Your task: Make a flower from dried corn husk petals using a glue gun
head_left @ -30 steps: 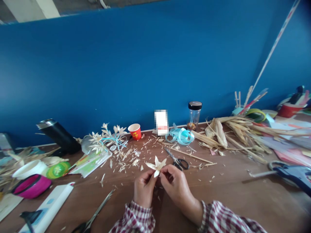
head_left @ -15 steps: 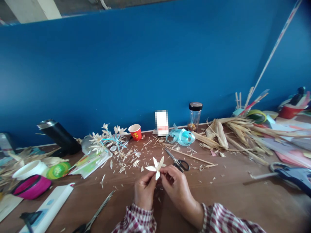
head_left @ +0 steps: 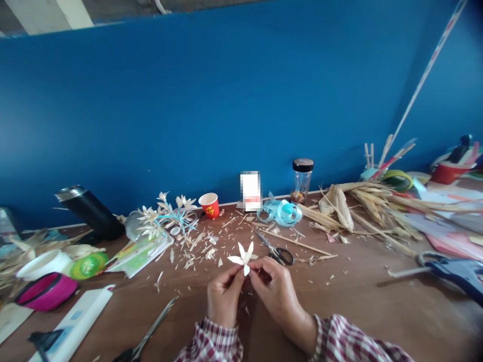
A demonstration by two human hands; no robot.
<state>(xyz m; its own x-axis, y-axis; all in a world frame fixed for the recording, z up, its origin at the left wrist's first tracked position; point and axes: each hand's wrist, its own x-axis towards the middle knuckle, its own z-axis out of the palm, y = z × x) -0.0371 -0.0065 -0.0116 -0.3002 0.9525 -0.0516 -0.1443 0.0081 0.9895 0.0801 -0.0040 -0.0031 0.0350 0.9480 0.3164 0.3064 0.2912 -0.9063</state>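
Note:
A pale flower [head_left: 244, 258] with pointed petals, seemingly of corn husk, stands between my two hands over the brown table [head_left: 339, 311]. My left hand [head_left: 225, 294] is closed, thumb and fingers pinching at the flower's base from the left. From the right, my right hand [head_left: 275, 289] pinches close beside the petals, its fingertips partly hidden. Just beyond my right hand lie black-handled scissors [head_left: 281, 254]. Another pair of scissors [head_left: 153, 327] rests at the front left. Husk scraps [head_left: 198, 246] are strewn behind the flower.
Finished husk flowers [head_left: 166, 216] with blue stems lie at the back left near a red paper cup [head_left: 209, 206]. Blue ribbon [head_left: 281, 211], a lidded jar [head_left: 303, 181] and dried corn husks [head_left: 341, 208] line the blue wall. A glue gun [head_left: 453, 274] lies at right.
The flower has tilted slightly between my fingers, its petals now pointing more upward. Both hands keep their pinch in nearly the same place.

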